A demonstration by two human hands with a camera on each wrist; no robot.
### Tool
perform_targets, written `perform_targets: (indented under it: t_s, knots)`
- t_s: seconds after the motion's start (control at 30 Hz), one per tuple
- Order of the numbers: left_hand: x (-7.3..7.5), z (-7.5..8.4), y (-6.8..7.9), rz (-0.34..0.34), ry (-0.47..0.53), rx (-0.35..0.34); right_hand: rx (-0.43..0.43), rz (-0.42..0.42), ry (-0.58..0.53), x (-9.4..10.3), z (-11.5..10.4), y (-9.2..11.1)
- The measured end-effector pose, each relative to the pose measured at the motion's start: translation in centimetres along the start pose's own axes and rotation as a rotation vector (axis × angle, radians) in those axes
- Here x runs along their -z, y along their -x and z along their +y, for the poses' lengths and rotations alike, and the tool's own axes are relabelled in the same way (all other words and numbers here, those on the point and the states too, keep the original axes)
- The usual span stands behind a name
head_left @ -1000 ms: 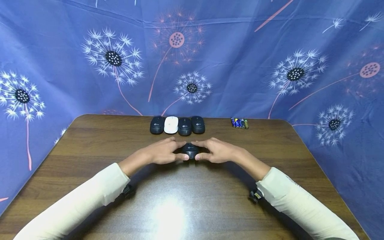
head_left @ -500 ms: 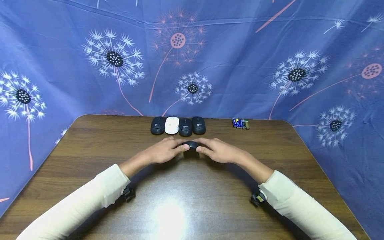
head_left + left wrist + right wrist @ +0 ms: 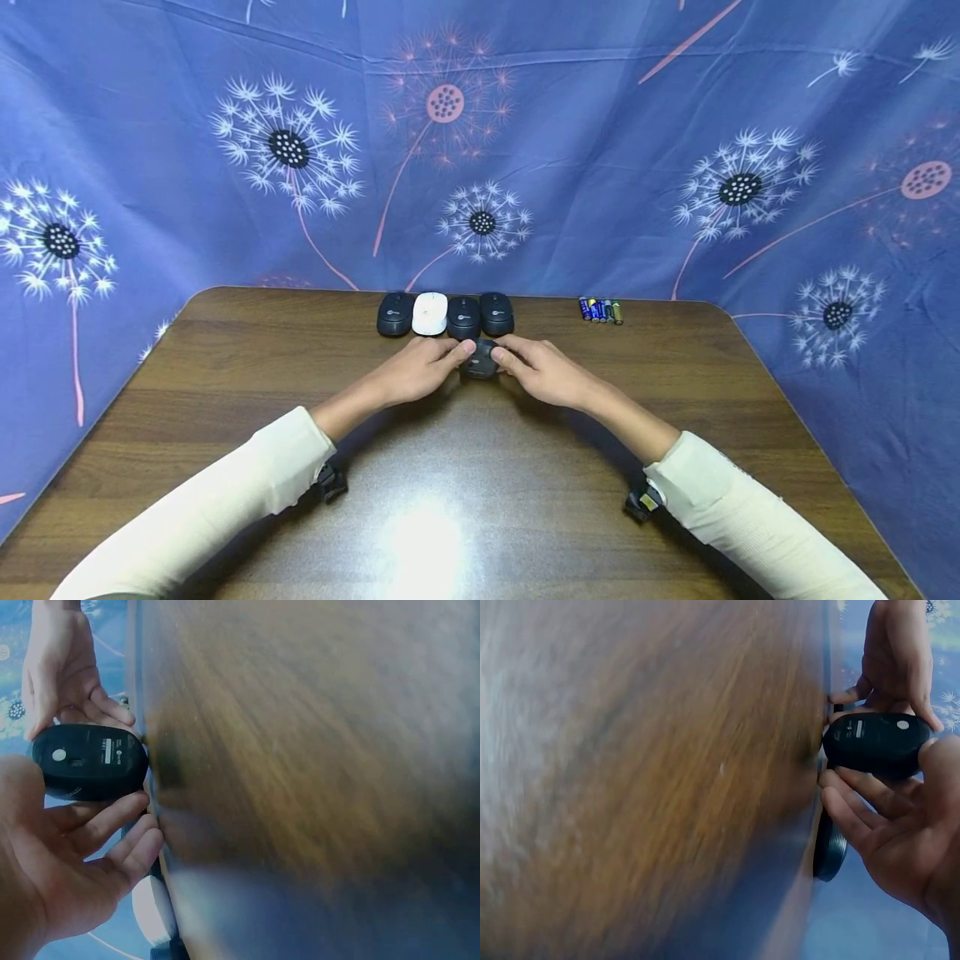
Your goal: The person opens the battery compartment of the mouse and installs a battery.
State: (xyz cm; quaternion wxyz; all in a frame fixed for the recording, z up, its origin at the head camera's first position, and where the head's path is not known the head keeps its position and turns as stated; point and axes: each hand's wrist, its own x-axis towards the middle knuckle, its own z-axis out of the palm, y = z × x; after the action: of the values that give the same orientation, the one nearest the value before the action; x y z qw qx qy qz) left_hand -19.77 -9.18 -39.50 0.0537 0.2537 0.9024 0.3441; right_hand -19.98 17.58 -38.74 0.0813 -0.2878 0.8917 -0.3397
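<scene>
Between both hands, near the middle of the table, is a black computer mouse (image 3: 481,360). My left hand (image 3: 416,367) pinches its left side and my right hand (image 3: 546,371) its right side, thumbs on the near edges. Tipped up, the mouse shows its underside in both wrist views. There the black mouse (image 3: 90,761) bears a round pale spot, a small sensor window and a printed label. Fingers of both hands spread below and behind the mouse (image 3: 877,742), partly hidden by it in the head view.
Just behind the hands stands a row of mice: a black mouse (image 3: 395,314), a white mouse (image 3: 430,314) and two more black ones. Several batteries (image 3: 601,311) lie together at the back right. A blue dandelion-print cloth (image 3: 585,167) hangs behind the wooden table (image 3: 285,350).
The mouse lay top side up between the hands; it has been tipped up so its underside now faces me. Both hands have shifted slightly away from me, thumbs moving higher on it.
</scene>
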Motion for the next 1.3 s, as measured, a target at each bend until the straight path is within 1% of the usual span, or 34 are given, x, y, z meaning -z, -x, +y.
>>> perform_targets:
  t_s: [0.13,0.23,0.27,0.3,0.4,0.47,0.5,0.53,0.63,0.7,0.83,0.97,1.03,1.1,1.17,1.3]
  knots:
    - [-0.4,0.0,-0.1,0.048,0.027,0.012,-0.062,0.016,-0.136,-0.4,-0.3,-0.2]
    - [-0.9,-0.5,-0.3,0.08,0.061,-0.015,-0.099,0.024,-0.245,-0.9,-0.2,-0.5]
    - [-1.4,-1.7,-0.8,0.091,0.077,-0.048,-0.114,0.031,-0.275,-1.1,-0.3,-0.6]
    - [-1.8,-2.5,-1.1,0.101,0.089,-0.071,-0.129,0.037,-0.312,-1.2,-0.3,-0.7]
    - [-2.3,-3.5,-1.5,0.084,0.151,-0.082,-0.174,0.04,-0.433,-1.7,-0.4,-0.9]
    - [-3.1,-5.1,-2.0,0.075,0.204,-0.111,-0.207,0.041,-0.507,-1.9,-0.5,-0.9]
    - [-2.8,-4.2,-1.6,0.059,0.235,-0.082,-0.219,0.038,-0.537,-2.0,-0.6,-0.9]
    - [-2.5,-3.6,-1.3,0.041,0.274,-0.061,-0.229,0.035,-0.559,-2.1,-0.6,-0.8]
    - [-2.3,-2.8,-0.9,0.021,0.388,-0.04,-0.249,0.027,-0.602,-2.2,-0.8,-0.7]
    - [-1.6,-0.9,0.0,0.004,0.464,0.016,-0.256,0.018,-0.621,-2.3,-0.9,-0.6]
    - [-1.6,-0.3,0.6,-0.009,0.592,0.017,-0.268,0.009,-0.653,-2.2,-0.9,-0.4]
    - [-1.7,-0.3,0.9,0.003,0.683,-0.004,-0.274,0.006,-0.67,-2.1,-0.8,-0.3]
    - [-1.7,-0.2,1.1,0.016,0.716,0.0,-0.254,0.003,-0.667,-2.1,-0.8,-0.2]
    - [-1.8,-0.2,1.2,0.025,0.74,0.005,-0.216,0.005,-0.65,-2.1,-0.8,-0.1]
    - [-1.9,-0.2,1.3,0.028,0.764,0.013,-0.163,0.018,-0.611,-1.9,-0.8,0.1]
    - [-1.8,-0.1,1.5,0.038,0.813,0.04,-0.067,0.04,-0.501,-1.5,-1.0,0.6]
